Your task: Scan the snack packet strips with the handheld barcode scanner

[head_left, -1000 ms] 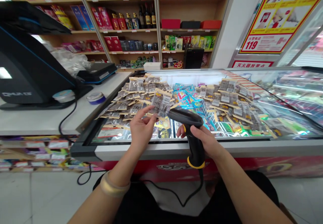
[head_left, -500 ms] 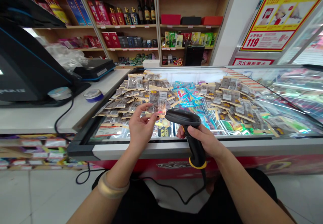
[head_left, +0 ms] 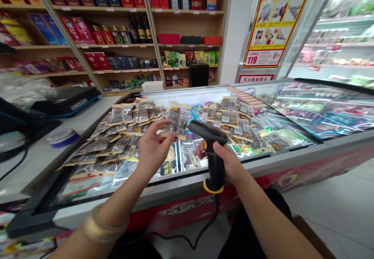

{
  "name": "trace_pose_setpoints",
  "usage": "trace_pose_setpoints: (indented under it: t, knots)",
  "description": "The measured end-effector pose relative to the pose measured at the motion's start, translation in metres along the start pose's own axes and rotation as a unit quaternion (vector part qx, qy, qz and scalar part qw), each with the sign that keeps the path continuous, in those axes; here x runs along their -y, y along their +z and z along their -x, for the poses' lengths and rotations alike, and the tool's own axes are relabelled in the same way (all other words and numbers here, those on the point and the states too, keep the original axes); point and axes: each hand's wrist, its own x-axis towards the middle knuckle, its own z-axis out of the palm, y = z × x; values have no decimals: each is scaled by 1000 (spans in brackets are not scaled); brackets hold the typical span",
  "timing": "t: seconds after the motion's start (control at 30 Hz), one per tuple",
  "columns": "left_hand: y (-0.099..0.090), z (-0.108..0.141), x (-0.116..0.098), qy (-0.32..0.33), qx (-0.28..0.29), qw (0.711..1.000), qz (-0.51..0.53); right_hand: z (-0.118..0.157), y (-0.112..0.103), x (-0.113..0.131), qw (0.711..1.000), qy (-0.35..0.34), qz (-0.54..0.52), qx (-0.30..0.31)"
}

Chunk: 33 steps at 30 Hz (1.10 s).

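My left hand [head_left: 154, 146] pinches a small clear packet with tan edges [head_left: 179, 120] by its lower left side, above the glass lid of a freezer. In my right hand [head_left: 226, 157] is a black barcode scanner with yellow trim [head_left: 214, 161], held by its handle, its head close to the packet's right side. Many similar packets lie in a heap on the left [head_left: 122, 115] and in another on the right [head_left: 230, 115]. Part of a blue packet [head_left: 195, 113] shows between the heaps.
The freezer's front rim [head_left: 257, 169] runs across below my hands. At left, a counter [head_left: 102, 109] bears a round tin [head_left: 62, 137] and a black scale [head_left: 70, 99]. The scanner's cable [head_left: 201, 231] hangs down. Shelves with boxes and bottles [head_left: 187, 15] stand behind.
The view has turned to the right, so the counter and shelves sit further left. The packet no longer shows the red scanner light. Both hands keep their holds.
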Motion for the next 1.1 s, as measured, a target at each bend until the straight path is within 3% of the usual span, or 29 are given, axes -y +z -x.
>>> trace_pose_setpoints:
  t: [0.2,0.3,0.4,0.5,0.63,0.77,0.93,1.1]
  knots:
    - [112,-47,-9,-20,54,996,72,-11,-64,55,984,-48,-20,-172]
    - [158,-63,-7,-29,88,994,63,-20,-94,71,968,-52,-46,-240]
    - [182,-70,-1,34,167,983,-71,-29,-113,74,956,-35,-85,-278]
    - [187,-68,5,89,199,951,-219,-35,-118,69,946,2,-112,-305]
    - [174,-59,9,96,213,937,-258,-37,-114,64,936,28,-120,-329]
    - [135,-51,10,128,193,943,-240,-34,-111,66,935,14,-117,-334]
    - [54,-42,11,190,124,946,-233,-35,-96,64,955,-21,-91,-281]
    - [-44,-34,8,187,-6,940,-285,-41,-39,43,981,-17,-53,-188]
